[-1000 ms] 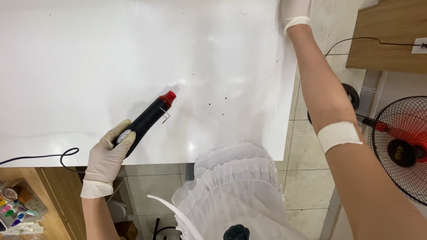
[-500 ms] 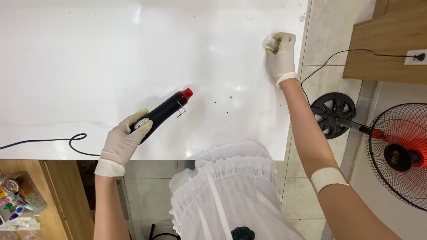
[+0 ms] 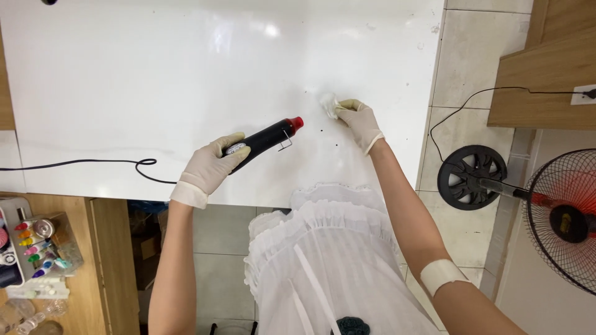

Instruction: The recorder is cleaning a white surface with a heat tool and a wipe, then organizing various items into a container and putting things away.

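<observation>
A small craft or repair workroom, likely in a home

A plain white worktable (image 3: 155,74) stands on pale floor tiles (image 3: 459,62), a pedestal fan (image 3: 559,217) beside it; wooden furniture (image 3: 546,68) carries a wall socket (image 3: 583,94), and a low shelf (image 3: 37,260) holds coloured markers and small jars.

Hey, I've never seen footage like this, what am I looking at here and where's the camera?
There is no machine: a person wears a camera on the head, looking down at their own two gloved hands over a white table. The left hand has its grip closed around a black heat tool with a red tip, resting low on the table; its black cord trails off to the left. The right hand pinches a small white wad against the table. Tiny dark specks lie between the hands. A standing fan is on the floor to the right.
</observation>
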